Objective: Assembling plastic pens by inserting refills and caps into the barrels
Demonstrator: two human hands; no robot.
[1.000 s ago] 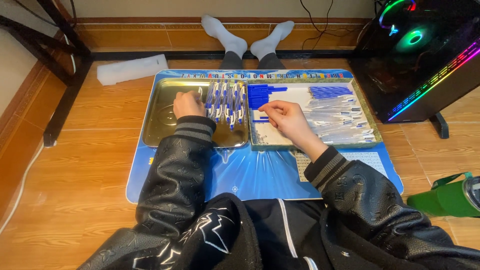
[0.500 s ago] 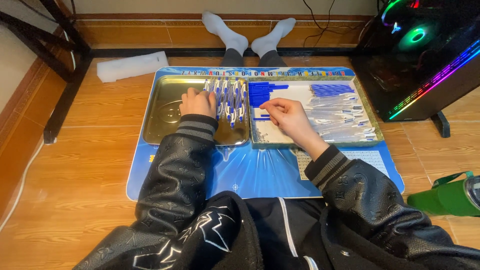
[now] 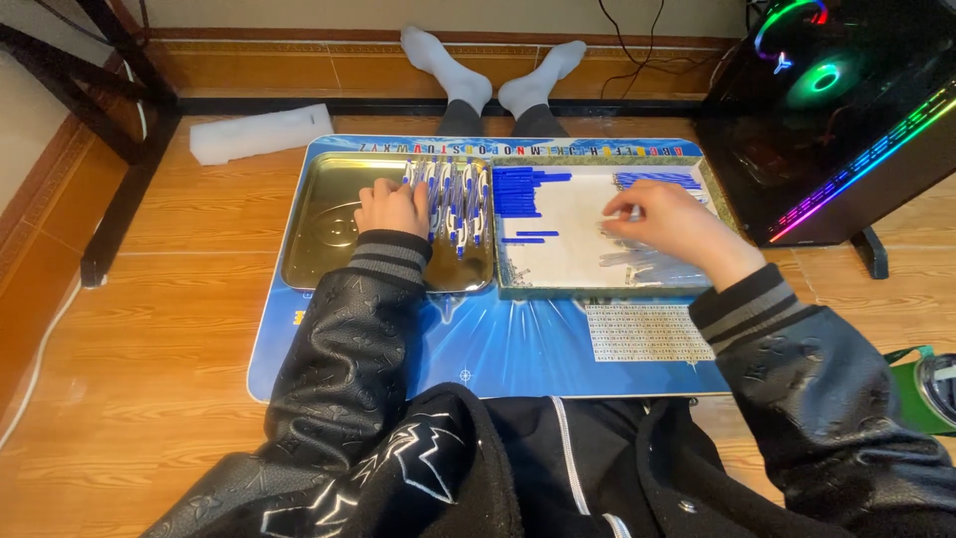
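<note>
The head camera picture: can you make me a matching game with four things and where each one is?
Things:
1. left hand
2. right hand
3. white foam block
4. computer tower

Places:
A. on the wooden floor, left of the blue mat
B. over the clear pen barrels in the right tray
C. on the floor at the far right, lights glowing
D. in the gold tray, beside the assembled pens

Pairs: 1-D, 2-B, 3-A, 4-C

Wooden floor (image 3: 179,329): blue mat (image 3: 518,344), white foam block (image 3: 261,132).
</note>
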